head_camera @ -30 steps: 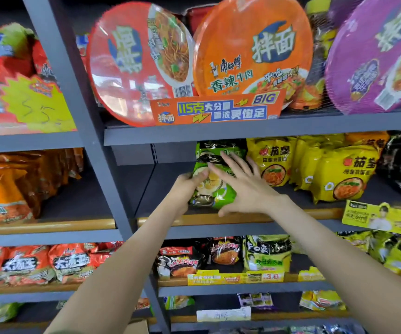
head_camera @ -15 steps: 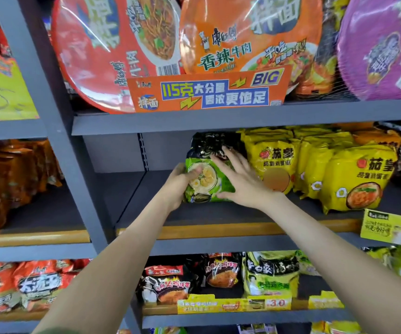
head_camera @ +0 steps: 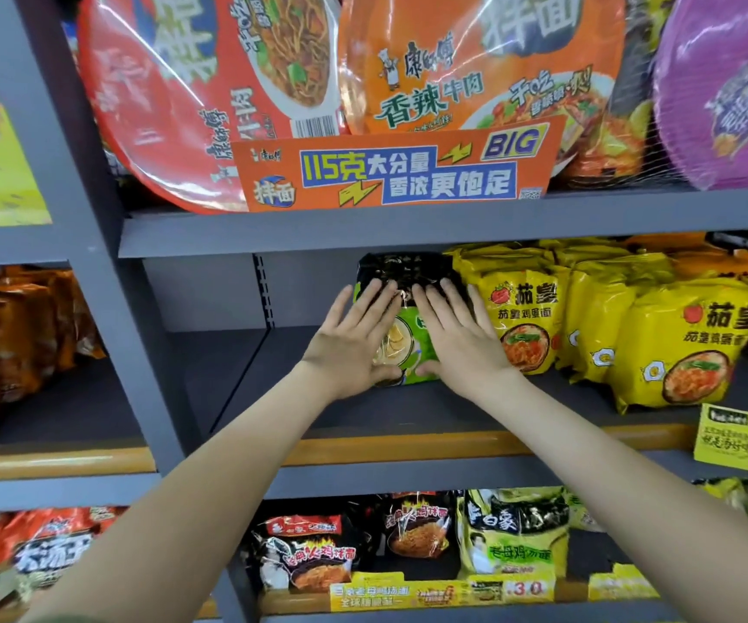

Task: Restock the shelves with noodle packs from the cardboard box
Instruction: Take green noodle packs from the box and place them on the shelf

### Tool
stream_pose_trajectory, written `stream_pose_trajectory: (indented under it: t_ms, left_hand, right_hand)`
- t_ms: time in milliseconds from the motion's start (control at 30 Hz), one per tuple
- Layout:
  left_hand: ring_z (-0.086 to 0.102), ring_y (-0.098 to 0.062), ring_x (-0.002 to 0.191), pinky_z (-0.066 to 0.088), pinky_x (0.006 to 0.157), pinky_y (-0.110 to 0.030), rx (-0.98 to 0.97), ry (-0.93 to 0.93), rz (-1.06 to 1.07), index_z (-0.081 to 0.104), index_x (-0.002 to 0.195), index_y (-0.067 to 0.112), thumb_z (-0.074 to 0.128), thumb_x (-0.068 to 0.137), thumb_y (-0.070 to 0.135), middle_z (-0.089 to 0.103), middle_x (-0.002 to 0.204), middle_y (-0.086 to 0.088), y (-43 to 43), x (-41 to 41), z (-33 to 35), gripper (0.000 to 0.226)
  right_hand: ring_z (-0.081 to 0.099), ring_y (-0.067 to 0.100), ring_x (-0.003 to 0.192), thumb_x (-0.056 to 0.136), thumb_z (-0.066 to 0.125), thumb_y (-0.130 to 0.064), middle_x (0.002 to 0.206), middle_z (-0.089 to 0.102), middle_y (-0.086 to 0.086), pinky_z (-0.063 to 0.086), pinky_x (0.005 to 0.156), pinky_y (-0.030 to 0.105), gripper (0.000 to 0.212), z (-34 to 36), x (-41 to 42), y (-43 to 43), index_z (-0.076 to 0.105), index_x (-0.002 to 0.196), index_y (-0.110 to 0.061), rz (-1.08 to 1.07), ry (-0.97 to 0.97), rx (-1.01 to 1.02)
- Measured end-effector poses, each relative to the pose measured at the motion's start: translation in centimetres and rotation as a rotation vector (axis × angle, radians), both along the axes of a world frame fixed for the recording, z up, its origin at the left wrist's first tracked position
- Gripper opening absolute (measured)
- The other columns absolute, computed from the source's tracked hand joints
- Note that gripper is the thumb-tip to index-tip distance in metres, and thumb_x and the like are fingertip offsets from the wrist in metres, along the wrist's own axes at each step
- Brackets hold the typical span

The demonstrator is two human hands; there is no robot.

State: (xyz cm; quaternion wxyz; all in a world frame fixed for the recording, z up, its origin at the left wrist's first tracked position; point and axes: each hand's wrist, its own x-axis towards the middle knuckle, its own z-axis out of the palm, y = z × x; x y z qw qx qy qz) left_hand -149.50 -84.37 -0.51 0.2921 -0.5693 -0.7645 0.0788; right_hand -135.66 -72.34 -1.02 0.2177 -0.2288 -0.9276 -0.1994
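Far left on my feed, orange noodle packs (head_camera: 17, 335) fill the neighbouring bay, cut off by the grey upright (head_camera: 93, 281). Right of that post I see bare grey board on the middle shelf (head_camera: 318, 411) as far as the left hand (head_camera: 354, 348). It lies flat, fingers straight and spread, with the palm against the front of the green-and-black noodle pack (head_camera: 408, 274).

The pack stands upright, set back from the shelf's front rail (head_camera: 408, 445). Its black top shows above the fingertips and its green face shows in the gap between the two palms. The right hand (head_camera: 462, 348) is flat and spread in the same way on the pack's right half, thumb near the lower edge. Neither hand curls round the pack; both only press on it.

Just beside the pack's right side, yellow noodle packs (head_camera: 525, 308) run in a row toward the right edge. Overhead, an orange promo sign (head_camera: 390, 168) fronts a red bowl (head_camera: 174, 96), an orange bowl (head_camera: 475, 60) and a purple bowl (head_camera: 731, 83).
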Motion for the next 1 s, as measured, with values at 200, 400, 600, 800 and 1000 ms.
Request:
stream_pose_trajectory:
  t_ms: [200,400,600,800,1000]
  left_hand:
    - [-0.026,-0.021,0.142,-0.022,0.109,-0.039,-0.032,0.109,0.128,-0.033,0.137,0.005,0.021,0.094,0.066,-0.032,0.152,-0.006,1.3,0.7,-0.5,0.092]
    - [-0.028,-0.021,0.141,-0.024,0.108,-0.041,-0.075,-0.004,0.173,-0.026,0.145,0.009,0.020,0.094,0.065,-0.030,0.154,-0.005,0.7,2.4,0.8,0.088]
    - [-0.032,-0.022,0.140,-0.025,0.108,-0.043,-0.089,-0.151,0.170,-0.027,0.145,0.013,0.016,0.096,0.062,-0.035,0.151,-0.005,-0.8,4.6,1.4,0.081]
    - [-0.027,-0.026,0.142,-0.023,0.108,-0.050,-0.032,-0.181,0.204,-0.024,0.147,0.018,0.015,0.099,0.057,-0.040,0.144,-0.006,-5.3,7.3,0.8,0.073]
    - [0.022,-0.033,0.144,0.009,0.113,-0.058,0.180,-0.195,0.187,0.026,0.151,0.017,0.032,0.090,0.057,0.018,0.157,-0.015,-14.0,11.7,-1.3,0.073]
  right_hand:
    - [-0.022,0.025,0.143,0.090,0.043,-0.061,0.157,-0.022,0.006,-0.030,0.105,0.038,0.101,-1.0,-0.6,0.6,-0.028,0.140,-0.009,-0.057,-0.064,0.009]
    - [-0.034,0.018,0.135,0.092,0.036,-0.062,0.147,-0.033,0.003,-0.033,0.102,0.037,0.095,0.0,-0.1,-0.5,-0.029,0.139,-0.012,-0.079,-0.102,-0.067]
    - [-0.033,0.017,0.138,0.098,0.031,-0.053,0.145,-0.037,0.000,-0.028,0.109,0.036,0.082,1.4,2.0,-3.6,-0.025,0.144,-0.016,-0.064,-0.146,-0.213]
    - [-0.032,0.021,0.138,0.099,0.037,-0.045,0.149,-0.034,0.003,-0.022,0.111,0.042,0.082,1.6,5.5,-7.9,-0.024,0.146,-0.015,-0.064,-0.131,-0.263]
    - [0.015,0.034,0.144,0.086,0.064,-0.029,0.157,0.016,0.016,0.003,0.116,0.044,0.083,0.6,9.0,-15.0,0.018,0.151,-0.006,0.125,0.065,-0.188]
